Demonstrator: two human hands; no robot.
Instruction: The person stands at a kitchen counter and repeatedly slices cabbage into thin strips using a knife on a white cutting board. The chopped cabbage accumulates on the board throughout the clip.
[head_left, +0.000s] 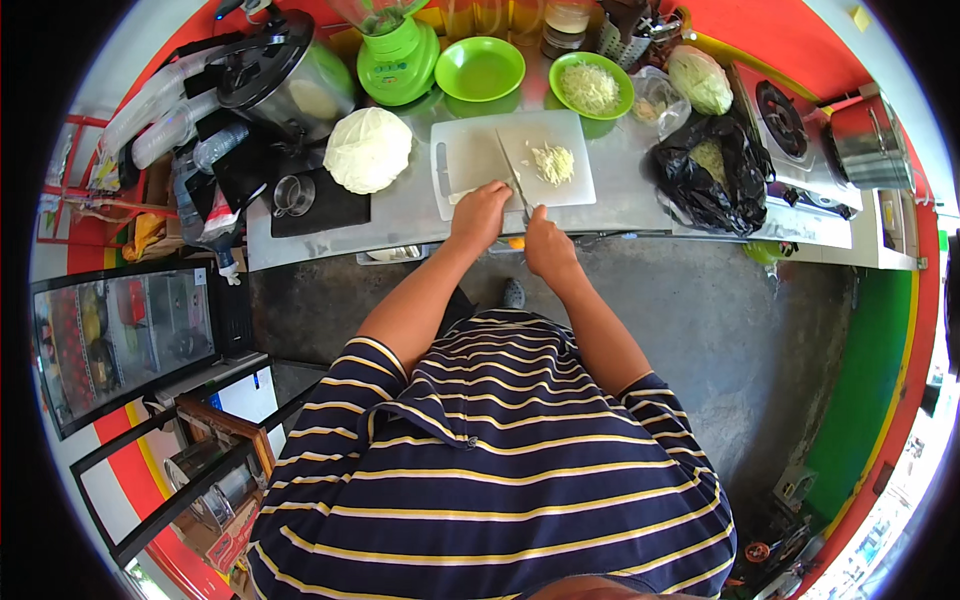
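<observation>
A white cutting board (480, 142) lies on the steel counter before me. My right hand (549, 244) is closed round the handle of a kitchen knife (512, 163), whose blade points away across the board. Close to the left of the blade, my left hand (482, 214) presses on a pale piece of cabbage (459, 196) at the board's near edge, mostly hidden under the fingers. Shredded cabbage (554, 164) sits in a small heap right of the knife. Behind the board, a green plate (555, 81) bears more shredded cabbage (590, 88).
A cabbage head (368, 150) stands left of the board, near a glass cup (294, 196) on a black mat. Farther back are a green blender (397, 64) and an empty green plate (480, 69). At right lie a black plastic bag (739, 199), another cabbage (700, 79) and a gas stove (787, 127).
</observation>
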